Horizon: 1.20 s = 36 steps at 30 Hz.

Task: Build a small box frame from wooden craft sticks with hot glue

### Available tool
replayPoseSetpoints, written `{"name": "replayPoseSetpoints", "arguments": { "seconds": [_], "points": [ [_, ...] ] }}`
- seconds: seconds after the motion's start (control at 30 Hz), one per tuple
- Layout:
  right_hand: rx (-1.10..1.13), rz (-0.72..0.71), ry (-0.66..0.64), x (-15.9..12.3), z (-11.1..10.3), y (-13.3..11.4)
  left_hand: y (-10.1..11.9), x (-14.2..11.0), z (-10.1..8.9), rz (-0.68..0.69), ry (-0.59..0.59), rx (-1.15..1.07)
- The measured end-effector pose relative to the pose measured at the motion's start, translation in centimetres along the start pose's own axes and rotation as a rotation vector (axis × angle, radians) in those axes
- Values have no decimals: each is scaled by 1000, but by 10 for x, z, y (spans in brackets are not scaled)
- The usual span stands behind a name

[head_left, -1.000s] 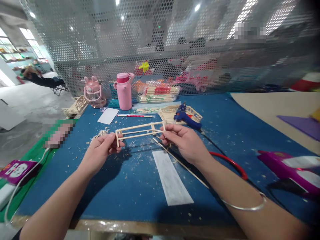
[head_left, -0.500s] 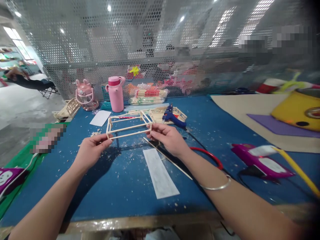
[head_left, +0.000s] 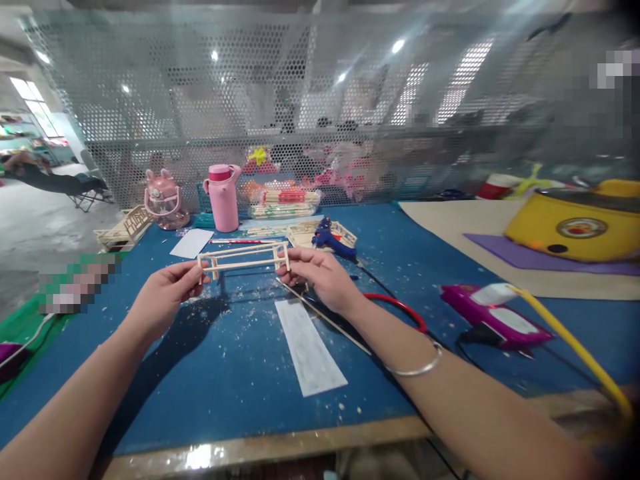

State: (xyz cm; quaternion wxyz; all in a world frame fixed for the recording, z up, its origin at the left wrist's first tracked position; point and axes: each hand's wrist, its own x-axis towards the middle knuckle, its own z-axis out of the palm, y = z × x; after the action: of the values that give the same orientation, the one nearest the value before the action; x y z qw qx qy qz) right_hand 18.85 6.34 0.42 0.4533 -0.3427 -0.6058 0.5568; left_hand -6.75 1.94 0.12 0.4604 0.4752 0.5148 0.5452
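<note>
Between both hands, raised over the blue table point(head_left: 240, 373), is a small wooden stick frame point(head_left: 243, 263). My left hand point(head_left: 167, 290) pinches its left end between thumb and fingers. At the other end, my right hand point(head_left: 323, 277) grips a corner post; some fingertips are hidden behind the sticks. Below the right hand a long thin wooden stick point(head_left: 333, 321) lies slanted on the table, beside a pale paper strip point(head_left: 310, 350). Just behind the right hand, a blue glue gun point(head_left: 334, 239) rests on another stick-built piece point(head_left: 300, 235).
A pink bottle point(head_left: 223, 203), a clear pink jug point(head_left: 165, 203) and bagged sticks point(head_left: 285, 202) stand along the perforated metal screen point(head_left: 175, 120). To the right are a purple power strip point(head_left: 495, 317) with a yellow cable and a yellow pot point(head_left: 575, 223). A red cable point(head_left: 400, 308) curves near my right forearm.
The stick frame has tilted, so it now appears flatter and more edge-on. Both hands still hold its ends. The camera view has shifted slightly.
</note>
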Motion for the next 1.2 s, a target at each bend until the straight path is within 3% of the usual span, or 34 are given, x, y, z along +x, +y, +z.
{"name": "replayPoseSetpoints", "arguments": {
  "seconds": [0.23, 0.37, 0.53, 0.73, 1.0, 1.2],
  "points": [
    [-193, -45, 26, 6, -1, 5, 0, 2, 1, 49, 7, 190],
    [-194, -60, 35, 8, -3, 7, 2, 0, 3, 53, 17, 292],
    [-43, -96, -34, 2, -4, 0, 7, -4, 5, -8, -23, -11],
    [-70, -47, -81, -4, -2, -9, 16, -8, 6, -85, -18, -287],
    [-85, 26, -140, -1, -5, -8, 13, -8, 7, -195, -36, -291],
    [26, 44, -125, 0, -8, -9, 14, -10, 7, -71, 8, -139]
  ]
}}
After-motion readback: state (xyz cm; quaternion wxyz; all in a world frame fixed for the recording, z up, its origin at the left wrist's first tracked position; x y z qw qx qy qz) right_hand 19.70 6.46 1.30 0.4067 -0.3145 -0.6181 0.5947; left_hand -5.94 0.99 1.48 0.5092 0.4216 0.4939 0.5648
